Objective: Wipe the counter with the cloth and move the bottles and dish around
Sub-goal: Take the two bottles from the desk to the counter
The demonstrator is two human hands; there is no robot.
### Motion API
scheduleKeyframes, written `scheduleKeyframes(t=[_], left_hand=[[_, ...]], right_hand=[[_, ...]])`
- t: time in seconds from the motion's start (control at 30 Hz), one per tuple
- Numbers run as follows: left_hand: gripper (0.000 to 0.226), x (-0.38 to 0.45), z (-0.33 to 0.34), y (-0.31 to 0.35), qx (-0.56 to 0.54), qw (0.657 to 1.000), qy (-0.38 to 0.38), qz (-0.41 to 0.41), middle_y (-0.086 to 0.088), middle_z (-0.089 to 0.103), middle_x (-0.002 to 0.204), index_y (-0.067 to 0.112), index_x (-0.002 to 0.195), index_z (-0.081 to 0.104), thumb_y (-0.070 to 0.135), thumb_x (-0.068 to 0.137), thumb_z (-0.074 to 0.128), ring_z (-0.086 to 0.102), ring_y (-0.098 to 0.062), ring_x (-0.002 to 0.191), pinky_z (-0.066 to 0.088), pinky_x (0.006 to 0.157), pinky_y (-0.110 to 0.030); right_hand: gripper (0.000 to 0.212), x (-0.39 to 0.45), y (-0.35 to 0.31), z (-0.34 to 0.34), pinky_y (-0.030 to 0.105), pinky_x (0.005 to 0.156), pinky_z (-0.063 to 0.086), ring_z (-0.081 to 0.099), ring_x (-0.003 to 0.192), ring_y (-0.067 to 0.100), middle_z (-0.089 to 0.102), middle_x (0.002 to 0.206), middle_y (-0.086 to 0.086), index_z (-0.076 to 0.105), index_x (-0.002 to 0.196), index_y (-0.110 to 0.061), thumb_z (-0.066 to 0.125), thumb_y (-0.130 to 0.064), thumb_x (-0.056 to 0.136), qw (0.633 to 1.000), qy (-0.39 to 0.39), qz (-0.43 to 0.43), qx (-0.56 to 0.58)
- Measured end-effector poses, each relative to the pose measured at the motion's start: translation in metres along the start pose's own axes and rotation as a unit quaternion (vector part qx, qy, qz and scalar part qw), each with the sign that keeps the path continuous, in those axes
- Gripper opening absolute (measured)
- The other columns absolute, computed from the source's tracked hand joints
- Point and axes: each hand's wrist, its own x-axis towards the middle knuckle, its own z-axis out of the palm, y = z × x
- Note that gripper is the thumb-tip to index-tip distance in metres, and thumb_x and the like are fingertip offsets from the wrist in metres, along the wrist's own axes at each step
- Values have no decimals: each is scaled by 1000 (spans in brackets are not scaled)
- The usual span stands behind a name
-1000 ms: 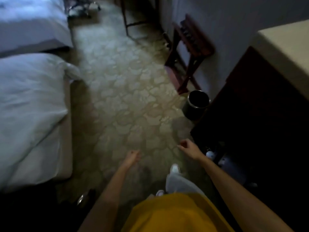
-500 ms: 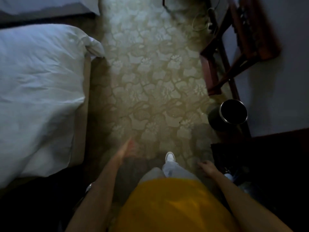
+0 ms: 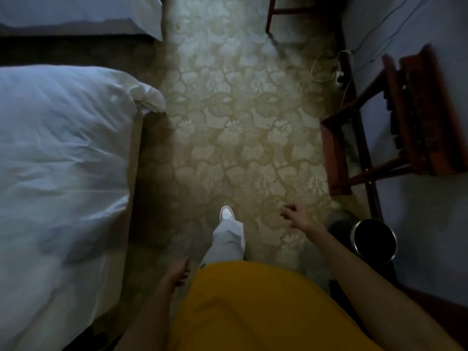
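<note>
Patterned carpet (image 3: 235, 127) lies ahead; no counter, cloth, bottle or dish visible. Left hand (image 3: 178, 273) and right hand (image 3: 295, 216) loosely curled, holding nothing; neither nearer.

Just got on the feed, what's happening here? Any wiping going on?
No wiping right now. A person in a yellow top is walking over patterned carpet between a white bed on their left and a wooden rack by the wall on their right. Both hands are empty: the left hand hangs by the hip, the right hand swings out front near a dark bin. No cloth, bottles, dish or counter are in view.
</note>
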Motion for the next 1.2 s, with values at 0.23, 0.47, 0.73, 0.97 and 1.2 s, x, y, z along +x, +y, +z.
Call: scheduleKeyframes(t=[0.23,0.47,0.73,0.97,1.2], left_hand=[[33,45,-87,313,9,987,7,157,-9,65,91,10,103,65,39,106,51,58,-20,74,44,62,-28],[37,78,-156,562,16,962,-7,274,-5,70,112,13,122,65,43,106,49,68,-22,102,56,85,-36],[33,155,-243,605,-84,993,-10,87,-8,59,74,9,89,64,36,106,54,55,-12,50,45,43,-23],[35,230,-295,706,-109,994,-2,6,-10,55,68,7,83,60,32,107,53,44,-18,50,34,45,-27],[31,309,-367,974,-67,993,-64,75,-2,57,69,17,80,58,36,103,51,49,-13,53,39,48,-21]], right_hand=[[26,71,-67,-25,37,80,52,64,99,23,68,115,11,62,121,-10,62,-29,103,994,28,99,24],[25,181,-164,-35,44,86,55,65,100,22,68,108,7,60,125,-9,56,-26,107,989,28,140,33],[23,346,-451,-62,44,88,56,63,104,25,67,113,14,61,119,-5,54,-23,106,998,3,61,29],[22,461,-667,-86,43,97,54,66,108,18,69,114,2,60,123,-17,56,-29,106,999,4,-17,36],[32,542,-726,-108,37,79,52,65,100,23,68,107,6,58,133,-7,54,-26,107,992,46,100,67]])
